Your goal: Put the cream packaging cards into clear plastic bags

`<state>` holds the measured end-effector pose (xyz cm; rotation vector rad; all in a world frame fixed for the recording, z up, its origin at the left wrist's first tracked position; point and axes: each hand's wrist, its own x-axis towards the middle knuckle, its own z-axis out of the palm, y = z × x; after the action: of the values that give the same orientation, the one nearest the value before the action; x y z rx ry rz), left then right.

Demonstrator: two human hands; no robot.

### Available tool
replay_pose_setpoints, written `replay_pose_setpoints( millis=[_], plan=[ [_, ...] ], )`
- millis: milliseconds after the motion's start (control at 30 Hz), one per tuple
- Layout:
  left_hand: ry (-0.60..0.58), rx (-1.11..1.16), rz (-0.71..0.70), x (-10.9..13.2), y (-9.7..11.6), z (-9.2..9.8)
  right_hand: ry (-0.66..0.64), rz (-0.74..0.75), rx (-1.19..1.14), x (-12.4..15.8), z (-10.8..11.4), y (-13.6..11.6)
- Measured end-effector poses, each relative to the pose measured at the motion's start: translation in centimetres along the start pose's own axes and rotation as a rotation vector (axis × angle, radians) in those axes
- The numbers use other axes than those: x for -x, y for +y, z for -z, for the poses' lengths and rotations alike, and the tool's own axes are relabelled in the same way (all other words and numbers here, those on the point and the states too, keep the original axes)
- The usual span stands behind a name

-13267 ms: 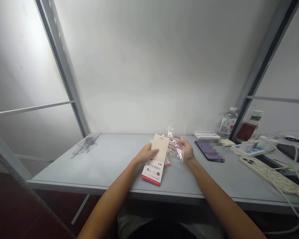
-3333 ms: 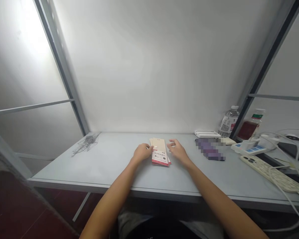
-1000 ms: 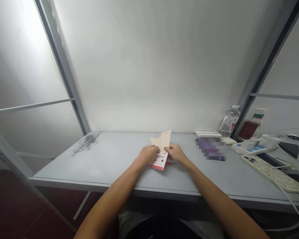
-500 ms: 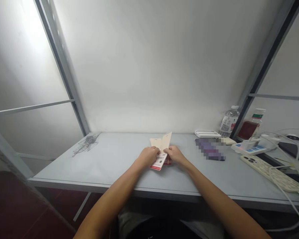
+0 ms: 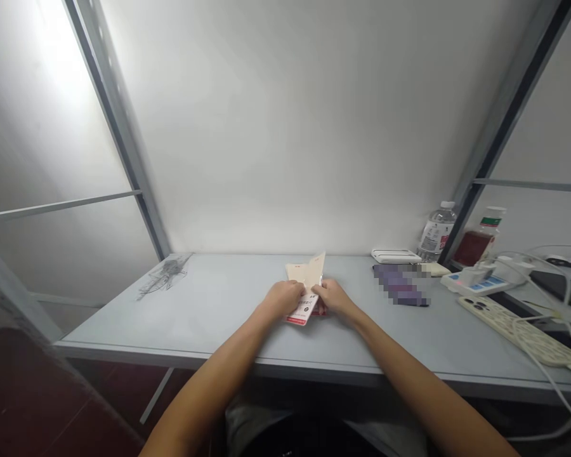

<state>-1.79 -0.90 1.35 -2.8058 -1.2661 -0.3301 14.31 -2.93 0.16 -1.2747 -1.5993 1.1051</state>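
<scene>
Both hands are closed on a folded printed card (image 5: 302, 311) above the middle of the table. Its front is white with dark lettering and a red lower edge, and cream-coloured panels (image 5: 309, 271) stand up behind my fingers. My left hand (image 5: 285, 297) grips the left side, thumb on the front. On the other side my right hand (image 5: 334, 296) pinches the right edge, its thumb near the fold and its fingers tucked behind. A second red part shows beneath the right fingers; I cannot tell whether it belongs to the same card.
On the grey table (image 5: 219, 304), a dark hair-like tangle (image 5: 166, 276) lies at the left. To the right are a pixelated purple item (image 5: 400, 285), a white box (image 5: 396, 256), a water bottle (image 5: 436, 231), a power strip (image 5: 480, 279), a phone (image 5: 518, 330) and loose cables.
The raised cream panel has tipped slightly to the left and bent a little. Both hands keep their hold in almost the same place.
</scene>
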Motion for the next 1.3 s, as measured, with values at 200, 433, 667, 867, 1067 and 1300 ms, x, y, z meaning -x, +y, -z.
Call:
replay_pose_setpoints(
  millis=[200, 433, 667, 867, 1067, 1300],
  plan=[
    [0.014, 0.001, 0.002, 0.0, 0.0, -0.2, -0.011, 0.023, 0.057, 0.2, 0.0, 0.0],
    [0.051, 0.022, 0.021, 0.0, -0.1, -0.4, -0.014, 0.024, 0.076, 0.1, -0.1, 0.1],
    [0.079, 0.061, 0.064, 0.0, -0.4, -0.6, -0.017, 0.041, 0.093, 0.0, -0.2, 0.1],
    [0.098, 0.170, 0.142, -0.1, -0.5, -0.9, -0.024, 0.071, 0.096, 0.1, -0.3, -0.1],
    [0.129, 0.224, 0.169, -0.1, -0.5, -1.1, -0.025, 0.087, 0.109, 0.3, -0.4, -0.3],
    [0.148, 0.268, 0.188, -0.1, -0.5, -1.2, -0.032, 0.083, 0.124, 0.3, -0.5, -0.2]
  ],
)
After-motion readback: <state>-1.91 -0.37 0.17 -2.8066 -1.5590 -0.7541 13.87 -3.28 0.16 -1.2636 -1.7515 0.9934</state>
